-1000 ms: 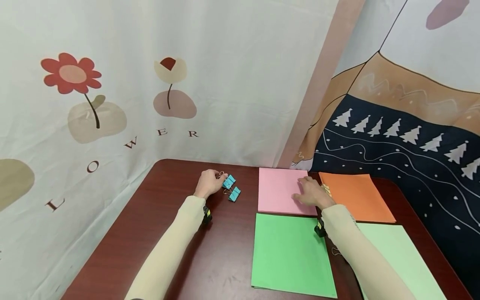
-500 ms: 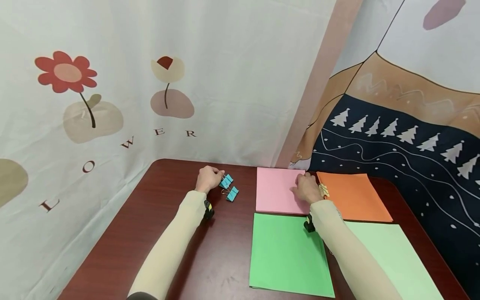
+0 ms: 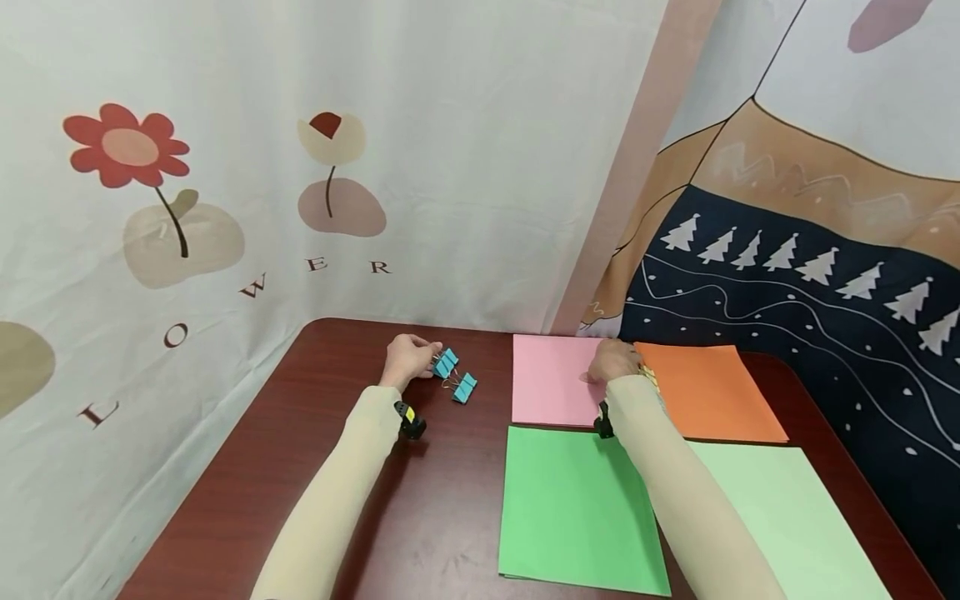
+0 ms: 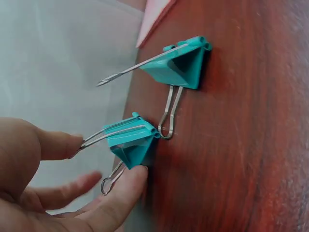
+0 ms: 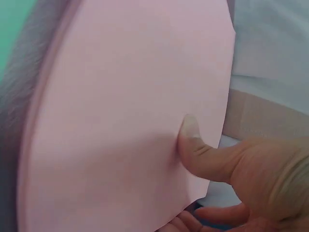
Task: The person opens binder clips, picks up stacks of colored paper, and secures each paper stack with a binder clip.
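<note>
In the head view, my left hand (image 3: 407,361) is at the far left of the table, pinching a teal binder clip (image 3: 446,362). Up close in the left wrist view, one digit meets the clip's wire handle and another touches its underside. A second teal binder clip (image 4: 181,65) lies just beyond it. My right hand (image 3: 613,362) is at the right edge of the pink paper (image 3: 551,379). The right wrist view has the thumb pressing on top of the paper while the other fingers curl at its edge, partly hidden.
Green paper (image 3: 581,508) lies in front of the pink paper. Orange paper (image 3: 716,392) is at the back right, with pale green paper (image 3: 787,508) nearer. A yellow clip (image 3: 648,374) shows partly beside the right hand. Printed curtains (image 3: 450,167) hang behind the table (image 3: 315,400).
My left hand has drawn the nearer teal clip slightly left, away from the other clip. My right hand has moved from over the pink paper to its right edge and gripped it.
</note>
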`<state>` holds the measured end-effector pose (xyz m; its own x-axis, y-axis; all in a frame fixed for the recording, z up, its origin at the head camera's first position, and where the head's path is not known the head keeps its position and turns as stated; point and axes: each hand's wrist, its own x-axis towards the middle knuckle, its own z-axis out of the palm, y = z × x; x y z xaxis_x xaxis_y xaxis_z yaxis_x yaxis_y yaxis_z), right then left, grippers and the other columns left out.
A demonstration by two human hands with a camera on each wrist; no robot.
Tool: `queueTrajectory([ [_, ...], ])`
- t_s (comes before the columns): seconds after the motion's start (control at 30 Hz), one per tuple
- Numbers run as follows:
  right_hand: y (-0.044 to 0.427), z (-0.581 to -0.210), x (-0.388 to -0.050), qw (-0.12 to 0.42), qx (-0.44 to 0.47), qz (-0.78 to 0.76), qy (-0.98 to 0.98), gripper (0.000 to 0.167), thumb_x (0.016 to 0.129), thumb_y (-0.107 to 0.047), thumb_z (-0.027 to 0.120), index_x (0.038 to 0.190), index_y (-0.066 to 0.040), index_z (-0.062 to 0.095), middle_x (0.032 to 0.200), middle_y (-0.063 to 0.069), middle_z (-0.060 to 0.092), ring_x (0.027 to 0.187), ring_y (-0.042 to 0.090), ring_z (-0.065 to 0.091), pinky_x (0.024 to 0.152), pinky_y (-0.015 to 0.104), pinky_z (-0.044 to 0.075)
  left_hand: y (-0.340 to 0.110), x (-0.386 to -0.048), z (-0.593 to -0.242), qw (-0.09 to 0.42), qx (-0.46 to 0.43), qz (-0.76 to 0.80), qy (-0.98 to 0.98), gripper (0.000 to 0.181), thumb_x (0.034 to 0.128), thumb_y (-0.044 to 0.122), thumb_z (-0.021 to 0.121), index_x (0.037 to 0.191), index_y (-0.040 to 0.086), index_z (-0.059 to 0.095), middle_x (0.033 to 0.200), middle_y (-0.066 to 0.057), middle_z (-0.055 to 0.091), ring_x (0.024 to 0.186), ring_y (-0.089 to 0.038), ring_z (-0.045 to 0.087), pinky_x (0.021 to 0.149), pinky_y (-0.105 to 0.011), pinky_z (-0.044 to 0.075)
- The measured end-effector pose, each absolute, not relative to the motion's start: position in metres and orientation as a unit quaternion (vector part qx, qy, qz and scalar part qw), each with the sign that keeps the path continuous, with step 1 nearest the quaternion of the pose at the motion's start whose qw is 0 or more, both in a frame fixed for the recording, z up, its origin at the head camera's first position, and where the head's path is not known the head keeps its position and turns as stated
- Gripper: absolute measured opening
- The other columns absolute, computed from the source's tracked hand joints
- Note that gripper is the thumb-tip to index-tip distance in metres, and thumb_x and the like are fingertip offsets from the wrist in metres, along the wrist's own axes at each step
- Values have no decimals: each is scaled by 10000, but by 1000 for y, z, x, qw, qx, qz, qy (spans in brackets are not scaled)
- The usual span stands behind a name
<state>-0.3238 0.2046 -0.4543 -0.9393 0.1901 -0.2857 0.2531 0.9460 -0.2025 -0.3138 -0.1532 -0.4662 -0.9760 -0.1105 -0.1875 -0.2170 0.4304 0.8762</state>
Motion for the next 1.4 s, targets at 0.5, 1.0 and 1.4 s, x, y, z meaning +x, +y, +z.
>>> queueTrajectory([
  [0.5, 201, -449, -330, 171, 149, -126, 966, 844, 875, -319, 800, 1419, 181, 393, 1453, 419, 379, 1294, 554, 429, 1121, 632, 389, -165, -312, -457, 114, -113, 598, 785, 542, 953, 137, 712, 1420, -54, 516, 1379, -236, 599, 1235, -360, 648, 961, -413, 606],
  [1.0, 201, -449, -329, 169, 150, -140, 964, 746, 867, -278, 804, 1360, 174, 473, 1417, 451, 417, 1286, 530, 456, 1101, 603, 423, -166, -309, -462, 129, -102, 604, 780, 536, 985, 216, 706, 1435, -14, 526, 1409, -210, 583, 1233, -353, 630, 977, -403, 601],
  [1.4, 216, -451, -320, 145, 97, -196, 965, 509, 899, -246, 705, 1212, 137, 586, 1132, 247, 607, 916, 298, 540, 782, 375, 516, -157, -305, -473, 96, -102, 605, 784, 435, 1056, 259, 585, 1413, 19, 528, 1333, -207, 604, 1210, -336, 649, 973, -409, 602],
])
